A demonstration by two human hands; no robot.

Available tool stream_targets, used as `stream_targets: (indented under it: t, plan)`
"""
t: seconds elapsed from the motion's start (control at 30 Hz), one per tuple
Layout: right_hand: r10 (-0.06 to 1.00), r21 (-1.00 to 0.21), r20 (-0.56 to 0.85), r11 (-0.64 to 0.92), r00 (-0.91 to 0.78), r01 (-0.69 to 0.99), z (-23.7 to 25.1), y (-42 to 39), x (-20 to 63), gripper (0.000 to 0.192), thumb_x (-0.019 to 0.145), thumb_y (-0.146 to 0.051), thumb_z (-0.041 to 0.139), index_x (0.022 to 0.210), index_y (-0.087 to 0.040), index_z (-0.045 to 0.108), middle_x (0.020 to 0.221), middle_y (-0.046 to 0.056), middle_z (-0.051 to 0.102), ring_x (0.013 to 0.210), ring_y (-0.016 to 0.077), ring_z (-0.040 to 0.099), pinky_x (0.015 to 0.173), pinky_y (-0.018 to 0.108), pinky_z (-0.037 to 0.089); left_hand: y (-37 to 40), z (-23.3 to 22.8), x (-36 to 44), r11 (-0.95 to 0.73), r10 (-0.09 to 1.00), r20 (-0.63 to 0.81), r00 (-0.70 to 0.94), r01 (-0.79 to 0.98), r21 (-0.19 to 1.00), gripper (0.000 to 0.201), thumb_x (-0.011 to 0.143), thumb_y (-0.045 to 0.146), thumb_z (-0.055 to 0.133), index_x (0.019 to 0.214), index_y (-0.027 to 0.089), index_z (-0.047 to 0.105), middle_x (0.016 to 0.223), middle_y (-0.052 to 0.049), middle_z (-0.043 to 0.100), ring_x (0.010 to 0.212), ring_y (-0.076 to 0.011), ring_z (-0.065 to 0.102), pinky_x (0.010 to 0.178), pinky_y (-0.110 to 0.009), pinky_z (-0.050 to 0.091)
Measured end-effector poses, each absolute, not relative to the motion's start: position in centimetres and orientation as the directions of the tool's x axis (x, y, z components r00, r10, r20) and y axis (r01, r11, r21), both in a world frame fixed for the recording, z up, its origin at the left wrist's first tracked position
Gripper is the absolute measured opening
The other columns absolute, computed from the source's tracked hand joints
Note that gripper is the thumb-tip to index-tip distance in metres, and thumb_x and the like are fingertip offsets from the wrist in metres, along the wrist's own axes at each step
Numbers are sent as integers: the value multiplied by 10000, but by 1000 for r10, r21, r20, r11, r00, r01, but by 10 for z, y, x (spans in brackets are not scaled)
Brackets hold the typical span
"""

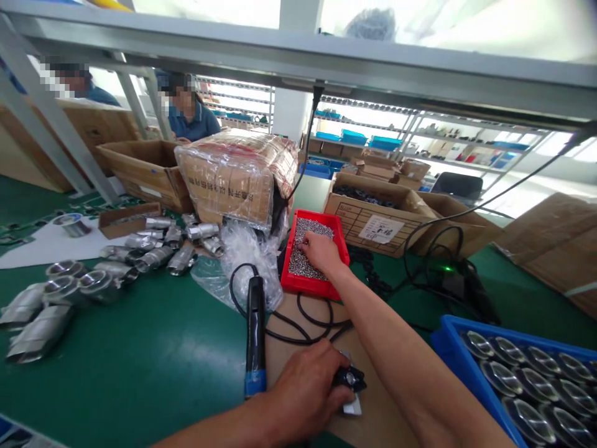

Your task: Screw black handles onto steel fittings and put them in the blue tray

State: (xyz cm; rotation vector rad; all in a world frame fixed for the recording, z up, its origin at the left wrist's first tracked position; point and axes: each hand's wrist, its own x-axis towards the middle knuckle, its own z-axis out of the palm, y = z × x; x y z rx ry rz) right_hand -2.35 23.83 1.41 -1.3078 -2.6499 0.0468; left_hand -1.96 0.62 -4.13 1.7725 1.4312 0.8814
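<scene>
Desk [140, 348], green-topped, contents left to right. Metal tubes [69, 292]: a loose heap at the far left, lying flat, some wrapped in film. Electric screwdriver [255, 336]: black with a blue band, lying idle beside the left hand, cord looped behind it. Left hand [305, 392]: closed down over a small black part [351, 377] on a sheet of cardboard [373, 398], pinning it flat; best kept pressed so the part does not shift. Red tray [313, 256]: full of small screws, behind the cardboard. Right hand [321, 254]: reaching into the tray, fingertips curled among the screws; whether one is pinched cannot be told; picking a single screw cleanly looks wisest. Blue crate [448, 348]: far right, holding rows of shiny caps.
</scene>
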Motion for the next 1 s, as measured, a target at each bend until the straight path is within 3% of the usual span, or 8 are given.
stream_targets:
  t: [0.17,0.33,0.57,0.73,0.87,1.0]
  plan:
    - [757,-92,194,647,-624,757,29,254,-25,261,944,-373,534,1006,-216,733,1084,122,738,1048,265,655,886,339,461,6,-44,-20,-167,982,100,158,501,849,326,799,256,699,1113,228,617,1074,-38,618,971,-203,595,845,-297,467]
    - [749,-158,242,657,-616,737,40,256,-10,212,918,-333,572,981,-250,756,1014,75,762,971,231,681,859,304,464,7,-42,-20,-164,983,98,154,511,844,314,794,259,704,1098,238,631,1043,-30,624,936,-194,597,804,-283,461]
    - [739,-338,326,674,-590,657,50,250,2,146,876,-264,626,878,-204,760,908,55,770,880,193,704,825,275,487,7,-40,-17,-164,984,99,148,539,826,318,793,241,704,1102,241,629,1047,-28,628,943,-196,597,815,-292,456]
    - [776,-550,328,620,-538,560,46,212,40,169,862,-287,635,947,-161,707,798,29,738,640,122,678,646,233,519,9,-41,-17,-183,981,112,160,554,812,269,841,248,664,1105,216,625,1041,-35,623,968,-196,592,863,-309,454]
    - [845,-828,164,398,-510,394,34,159,95,193,789,-336,700,849,-153,711,666,11,687,554,125,633,529,235,504,10,-44,-17,-209,975,131,177,555,805,253,868,261,643,1112,206,610,1039,-35,608,948,-192,585,850,-313,456]
    - [852,-899,-47,192,-521,394,20,112,147,206,794,-301,680,939,-158,715,774,22,712,617,128,643,584,259,534,10,-44,-16,-214,973,129,190,555,804,240,872,252,635,1106,208,608,1019,-33,604,956,-194,584,860,-317,450]
